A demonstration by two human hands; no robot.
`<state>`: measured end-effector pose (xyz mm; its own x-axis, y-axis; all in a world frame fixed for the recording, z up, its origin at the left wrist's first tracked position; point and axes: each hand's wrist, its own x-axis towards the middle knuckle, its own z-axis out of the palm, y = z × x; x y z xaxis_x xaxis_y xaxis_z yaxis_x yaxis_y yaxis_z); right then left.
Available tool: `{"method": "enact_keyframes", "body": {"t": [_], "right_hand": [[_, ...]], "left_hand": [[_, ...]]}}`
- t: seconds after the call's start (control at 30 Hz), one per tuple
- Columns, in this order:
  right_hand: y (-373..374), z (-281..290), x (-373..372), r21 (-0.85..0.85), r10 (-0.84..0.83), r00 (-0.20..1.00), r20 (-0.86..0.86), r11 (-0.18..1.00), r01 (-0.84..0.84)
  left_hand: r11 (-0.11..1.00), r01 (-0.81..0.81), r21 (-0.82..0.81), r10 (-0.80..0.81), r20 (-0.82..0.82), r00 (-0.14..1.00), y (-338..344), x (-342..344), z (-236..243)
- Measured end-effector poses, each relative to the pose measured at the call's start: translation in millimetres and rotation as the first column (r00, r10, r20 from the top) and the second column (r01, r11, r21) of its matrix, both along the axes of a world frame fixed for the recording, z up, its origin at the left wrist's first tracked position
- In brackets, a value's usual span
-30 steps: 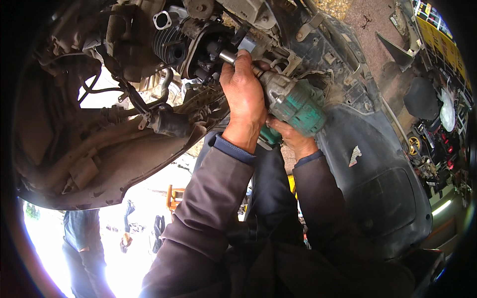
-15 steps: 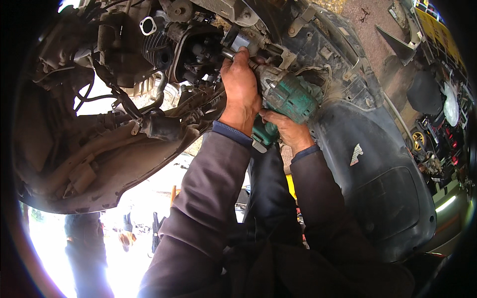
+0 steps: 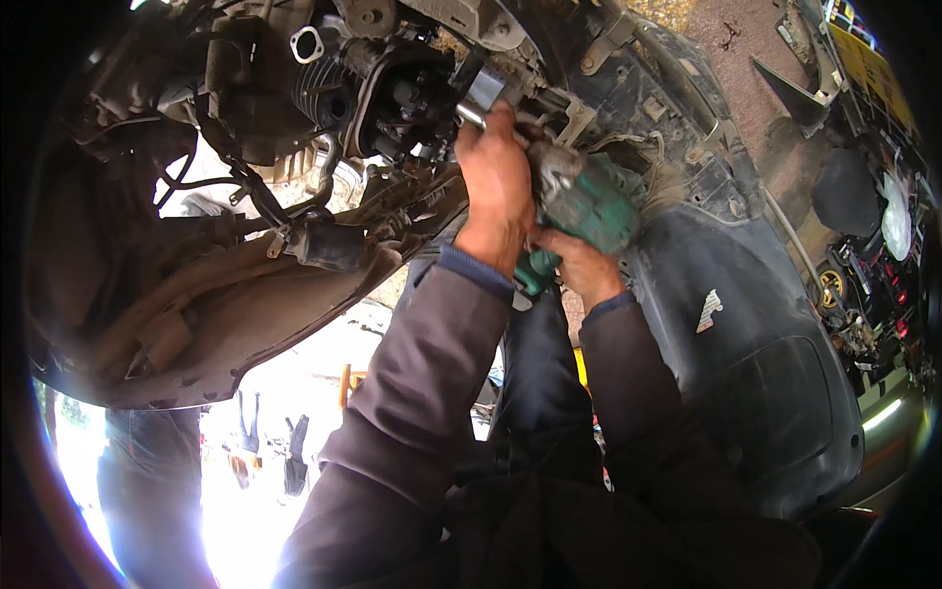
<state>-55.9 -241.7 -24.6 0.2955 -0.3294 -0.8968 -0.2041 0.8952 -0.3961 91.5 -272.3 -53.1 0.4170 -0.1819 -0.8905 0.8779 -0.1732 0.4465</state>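
Observation:
A green cordless impact wrench [image 3: 591, 204] is held in my right hand [image 3: 579, 263], whose fingers wrap round its grip. My left hand [image 3: 496, 187] closes round the steel socket extension [image 3: 473, 113] at the tool's front, the thumb lying along it. The socket end points up and left toward the opened engine head [image 3: 412, 98], a dark cavity with small parts inside. It seems to stop short of those parts. Left of the cavity are the cooling fins [image 3: 319, 93] of the cylinder and a pale oval gasket face [image 3: 307, 44].
A large black plastic panel [image 3: 746, 363] lies along my right. Brown body plastic [image 3: 265, 324] curves below the engine at left, with a black hose and cables [image 3: 201, 182] hanging near. Another person's legs [image 3: 152, 481] stand at lower left. Loose parts and tools [image 3: 863, 314] lie at far right.
The view has shifted a little. Both hands and the impact wrench have drawn slightly right and down, and the socket end has backed away from the engine head.

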Motion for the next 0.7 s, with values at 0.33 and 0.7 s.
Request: {"method": "enact_keyframes", "body": {"t": [0.33, 0.7], "right_hand": [[25, 34, 27, -0.431, 0.381, 0.925, 0.015, 0.837, -0.338], [41, 12, 25, -0.658, 0.503, 0.850, -0.156, 0.589, -0.469]], "left_hand": [[0.985, -0.147, -0.086, 0.136, -0.122, 0.983, 47, 29, 49], [0.998, -0.063, -0.021, 0.063, 0.000, 0.998, 44, 29, 46]]}}
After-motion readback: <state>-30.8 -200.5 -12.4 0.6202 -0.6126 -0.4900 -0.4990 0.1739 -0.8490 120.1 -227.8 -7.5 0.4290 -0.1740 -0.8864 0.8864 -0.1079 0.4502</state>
